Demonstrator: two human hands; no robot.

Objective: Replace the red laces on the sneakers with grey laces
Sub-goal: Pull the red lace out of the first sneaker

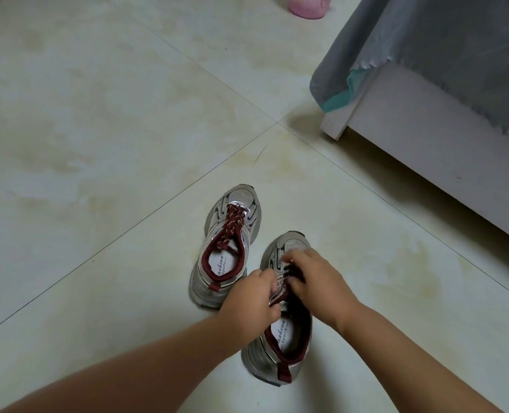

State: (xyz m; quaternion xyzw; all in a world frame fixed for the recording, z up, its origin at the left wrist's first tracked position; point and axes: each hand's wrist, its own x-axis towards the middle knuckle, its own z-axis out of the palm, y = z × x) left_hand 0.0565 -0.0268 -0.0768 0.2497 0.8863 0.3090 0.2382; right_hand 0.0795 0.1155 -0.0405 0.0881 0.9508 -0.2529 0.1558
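Head view: two silver sneakers stand on the tiled floor (98, 144), toes pointing far, heels near, long axes tilted slightly right. The far-left sneaker (226, 248) carries red laces (233, 223), fully threaded. The near-right sneaker (280, 332) sits just beside it. Left hand (251, 296) and right hand (315, 278) curl over its lacing, pinching it; the laces beneath are mostly hidden. A grey-covered bed (441, 93) is cut off at far right.

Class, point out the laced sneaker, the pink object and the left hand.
Laced sneaker (228, 231): head view, on its red laces.
Pink object (308, 5): head view, on its side.
Left hand (254, 296): head view, on its back.
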